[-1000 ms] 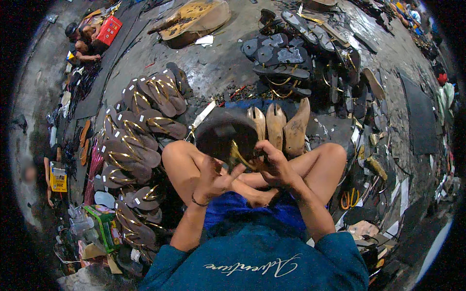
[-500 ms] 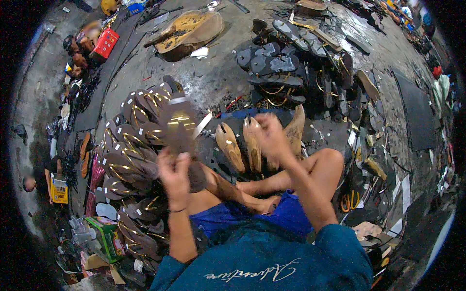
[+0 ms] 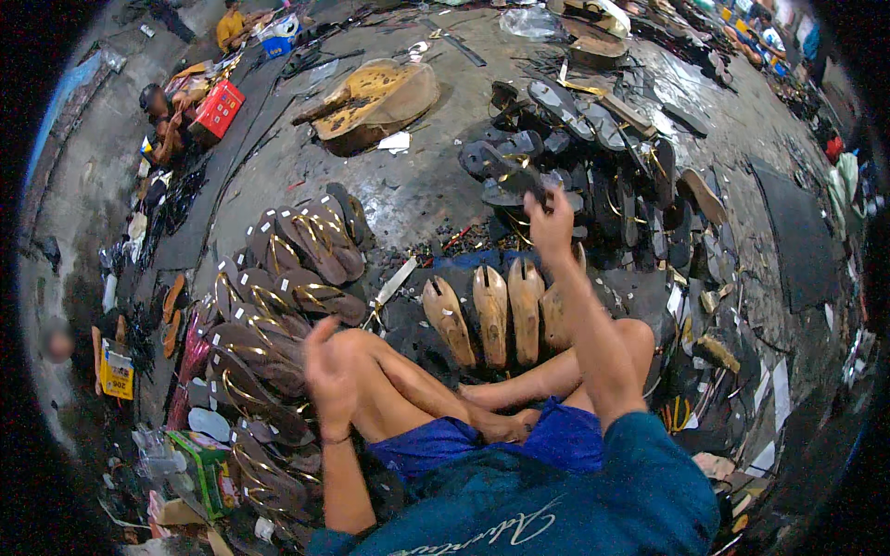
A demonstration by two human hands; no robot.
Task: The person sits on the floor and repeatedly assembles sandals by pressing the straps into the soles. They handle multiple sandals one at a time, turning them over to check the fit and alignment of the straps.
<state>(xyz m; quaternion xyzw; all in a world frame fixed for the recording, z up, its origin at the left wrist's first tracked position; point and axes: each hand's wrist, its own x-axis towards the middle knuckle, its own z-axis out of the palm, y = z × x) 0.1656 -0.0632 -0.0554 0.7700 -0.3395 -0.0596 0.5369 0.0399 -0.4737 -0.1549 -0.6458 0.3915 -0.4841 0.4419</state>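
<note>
My right hand reaches out over the far pile, its fingers closed on the end of a dark sandal. Close to my bent left knee is my left hand, smeared by motion; no sandal shows in it. Beside it lie rows of brown sandals with gold straps and small white tags. In front of my crossed legs stand several wooden shoe lasts, slotted at their tips. The one furthest right is partly hidden by my right forearm.
Beyond the lasts, dark sandals and soles are heaped. A worn wooden block sits farther off. Left are a red box, a yellow packet and a green box. Other people sit at the far left.
The brown sandal near my left hand has left it, and brown sandals now lie at the far end of the rows. My right hand has moved from the lasts to the far pile.
</note>
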